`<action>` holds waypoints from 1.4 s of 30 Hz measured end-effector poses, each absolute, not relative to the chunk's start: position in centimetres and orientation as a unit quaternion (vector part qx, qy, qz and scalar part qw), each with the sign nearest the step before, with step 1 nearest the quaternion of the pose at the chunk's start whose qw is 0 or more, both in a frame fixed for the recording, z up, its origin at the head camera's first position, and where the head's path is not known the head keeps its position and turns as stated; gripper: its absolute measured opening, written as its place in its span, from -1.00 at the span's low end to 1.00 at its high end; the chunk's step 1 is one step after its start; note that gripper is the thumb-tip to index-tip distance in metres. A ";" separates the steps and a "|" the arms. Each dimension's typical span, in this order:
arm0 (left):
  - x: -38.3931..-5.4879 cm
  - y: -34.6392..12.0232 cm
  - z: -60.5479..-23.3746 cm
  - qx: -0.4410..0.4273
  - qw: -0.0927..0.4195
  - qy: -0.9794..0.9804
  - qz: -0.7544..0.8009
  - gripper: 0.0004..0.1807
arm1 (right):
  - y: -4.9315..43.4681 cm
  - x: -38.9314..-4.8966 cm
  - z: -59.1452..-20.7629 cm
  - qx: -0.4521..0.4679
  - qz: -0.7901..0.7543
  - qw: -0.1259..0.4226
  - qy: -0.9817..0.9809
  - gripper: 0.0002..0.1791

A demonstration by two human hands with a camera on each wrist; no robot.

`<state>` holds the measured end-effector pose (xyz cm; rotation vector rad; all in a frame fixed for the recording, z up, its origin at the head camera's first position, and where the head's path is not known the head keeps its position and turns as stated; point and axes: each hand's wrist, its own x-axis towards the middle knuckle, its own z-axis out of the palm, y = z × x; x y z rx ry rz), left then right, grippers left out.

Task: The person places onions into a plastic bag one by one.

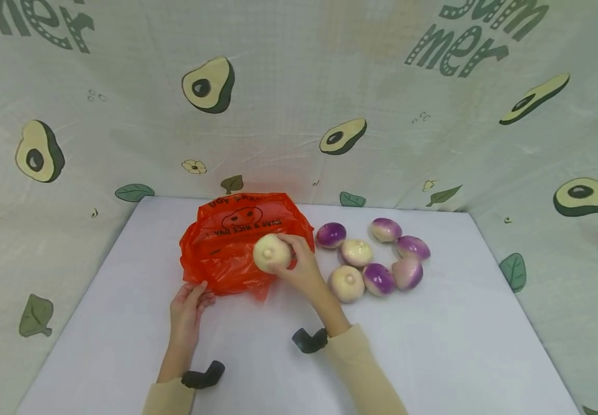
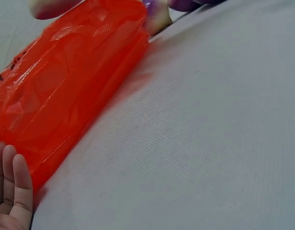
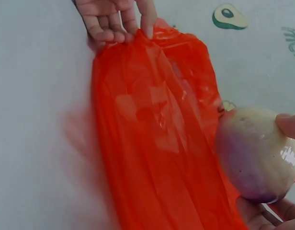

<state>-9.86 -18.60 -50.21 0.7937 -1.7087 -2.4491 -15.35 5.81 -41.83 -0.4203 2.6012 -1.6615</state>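
A red plastic bag with black print lies on the white table. At its near left corner my left hand pinches the edge between thumb and forefinger, as the right wrist view shows; the other fingers bend loosely beside it. Over the right part of the bag, my right hand grips a turnip, white with a purple side in the right wrist view. The held turnip is above the bag, not inside it. What the bag contains is hidden.
Several purple-and-white turnips lie in a loose group right of the bag. The white table meets a cloth backdrop printed with avocados and leaves at the back and sides. Black bands sit at both wrists.
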 end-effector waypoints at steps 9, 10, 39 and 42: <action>-9.9 -18.6 -50.2 0.250 0.032 -0.544 -0.800 -0.69 | 2.8 -16.1 -41.9 -0.131 -0.543 0.063 0.827 -0.34; -9.9 -18.6 -50.2 0.249 0.032 -0.545 -0.800 -0.69 | 2.4 -16.2 -41.9 -0.133 -0.541 0.064 0.828 -0.35; -9.8 -18.3 -50.2 0.259 0.045 -0.535 -0.803 -0.77 | -3.2 -17.1 -43.7 -0.238 -0.342 0.130 0.900 -0.54; -9.9 -18.4 -50.3 0.254 0.049 -0.534 -0.805 -0.80 | -3.2 -17.1 -43.8 -0.233 -0.343 0.137 0.900 -0.53</action>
